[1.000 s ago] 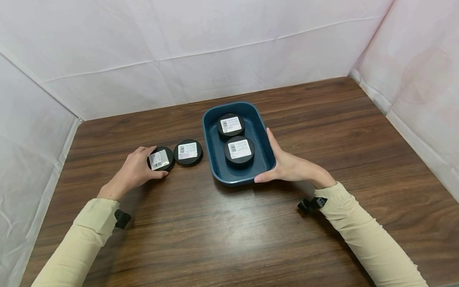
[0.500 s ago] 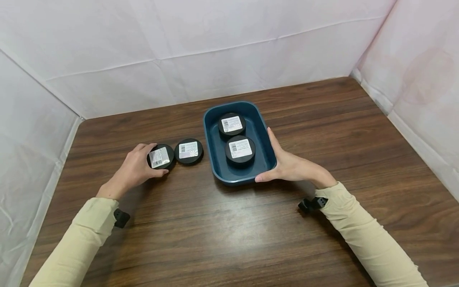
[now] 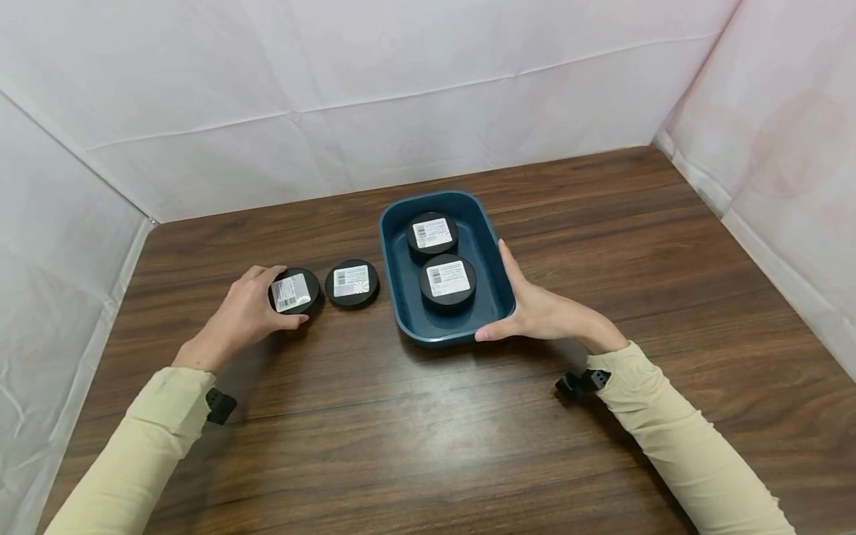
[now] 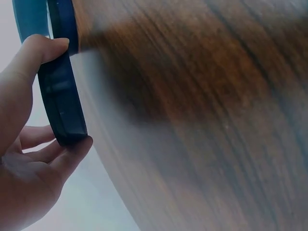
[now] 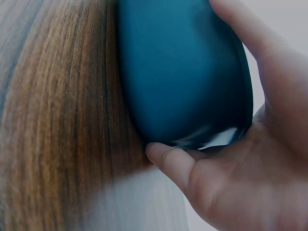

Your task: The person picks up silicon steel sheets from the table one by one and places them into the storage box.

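My left hand point(image 3: 250, 312) grips a flat black disc point(image 3: 306, 291) by its sides, thumb near and fingers far. The disc carries a white barcode label on top. In the left wrist view the same disc point(image 4: 62, 96) stands edge-on between thumb and fingertips. Just right of it lies a second labelled black disc point(image 3: 361, 299). A dark blue rectangular tray point(image 3: 404, 316) holds two more such discs, a rear one point(image 3: 414, 247) and a front one point(image 3: 435, 301). My right hand point(image 3: 538, 308) holds the tray's near right corner; in the right wrist view its fingers hug the blue wall point(image 5: 168, 72).
Everything stands on a brown wood-grain table point(image 3: 374, 446). White sheeting point(image 3: 374, 96) rises behind and on both sides. A small black device point(image 3: 219, 406) sits at the left cuff, another one point(image 3: 582, 382) at the right.
The left hand has drawn its disc slightly left, widening the gap to the neighbouring disc. The right hand, the tray and its discs keep their places.
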Demonstrator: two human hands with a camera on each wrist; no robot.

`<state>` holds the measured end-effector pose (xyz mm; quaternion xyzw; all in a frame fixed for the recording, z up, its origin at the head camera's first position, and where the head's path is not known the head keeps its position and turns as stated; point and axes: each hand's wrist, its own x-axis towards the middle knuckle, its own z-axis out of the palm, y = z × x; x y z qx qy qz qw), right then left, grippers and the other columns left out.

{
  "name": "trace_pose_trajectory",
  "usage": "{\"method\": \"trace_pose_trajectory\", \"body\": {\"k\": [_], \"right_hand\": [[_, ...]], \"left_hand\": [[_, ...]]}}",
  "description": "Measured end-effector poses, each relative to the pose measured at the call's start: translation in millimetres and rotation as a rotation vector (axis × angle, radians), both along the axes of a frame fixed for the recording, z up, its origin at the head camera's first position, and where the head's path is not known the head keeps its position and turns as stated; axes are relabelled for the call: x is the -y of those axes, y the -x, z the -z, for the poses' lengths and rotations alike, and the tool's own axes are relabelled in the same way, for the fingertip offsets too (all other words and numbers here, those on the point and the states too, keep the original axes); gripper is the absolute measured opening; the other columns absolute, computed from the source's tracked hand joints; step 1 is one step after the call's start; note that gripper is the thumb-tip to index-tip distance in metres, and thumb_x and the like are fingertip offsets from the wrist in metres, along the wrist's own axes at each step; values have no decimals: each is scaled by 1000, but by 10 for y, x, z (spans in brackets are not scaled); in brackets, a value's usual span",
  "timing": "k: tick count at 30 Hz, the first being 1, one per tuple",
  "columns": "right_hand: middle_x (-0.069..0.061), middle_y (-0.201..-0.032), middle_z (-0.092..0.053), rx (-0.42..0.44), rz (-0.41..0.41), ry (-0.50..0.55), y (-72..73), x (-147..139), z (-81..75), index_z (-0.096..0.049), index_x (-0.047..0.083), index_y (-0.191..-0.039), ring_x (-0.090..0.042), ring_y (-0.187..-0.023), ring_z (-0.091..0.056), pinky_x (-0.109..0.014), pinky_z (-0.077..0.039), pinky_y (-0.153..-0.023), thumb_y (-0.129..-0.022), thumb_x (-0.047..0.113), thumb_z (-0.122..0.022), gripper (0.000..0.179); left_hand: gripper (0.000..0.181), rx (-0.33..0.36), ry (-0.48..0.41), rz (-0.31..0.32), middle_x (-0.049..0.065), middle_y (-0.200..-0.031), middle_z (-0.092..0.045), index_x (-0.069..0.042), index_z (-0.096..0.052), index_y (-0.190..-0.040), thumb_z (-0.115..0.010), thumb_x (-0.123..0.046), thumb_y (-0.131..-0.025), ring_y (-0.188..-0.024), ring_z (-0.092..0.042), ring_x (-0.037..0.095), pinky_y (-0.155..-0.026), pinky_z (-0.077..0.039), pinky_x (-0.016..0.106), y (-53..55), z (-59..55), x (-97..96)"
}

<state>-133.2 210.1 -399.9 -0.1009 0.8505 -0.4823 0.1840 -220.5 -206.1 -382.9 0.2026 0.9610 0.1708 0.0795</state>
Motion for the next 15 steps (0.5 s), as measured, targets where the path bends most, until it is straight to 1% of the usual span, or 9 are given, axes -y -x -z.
{"method": "trace_pose_trajectory", "body": {"k": [4,10,15], "right_hand": [[2,-167,23,-5,1,9,0,3,1,32,44,-150,-25,-156,2,-58,-13,-124,-79,32,-87,139],[3,-167,23,-14,-7,23,-4,-4,6,32,43,-150,-25,-156,2,-58,-13,-124,-79,31,-87,140],[3,-167,23,-25,-8,25,0,-2,9,32,43,-150,-25,-156,2,-58,-13,-124,-79,30,-87,140]], "left_hand": [[90,-19,-2,3,40,-134,-47,15,-41,-143,-84,-30,-78,-118,-51,55,-98,-45,65,7,-1,-7],[86,-39,-24,-9,38,-130,-49,14,-42,-142,-82,-28,-79,-114,-52,52,-96,-46,63,-10,13,-58],[84,-34,-47,-32,38,-130,-47,13,-40,-143,-81,-25,-79,-113,-49,49,-96,-45,63,-14,-23,-90]]}}
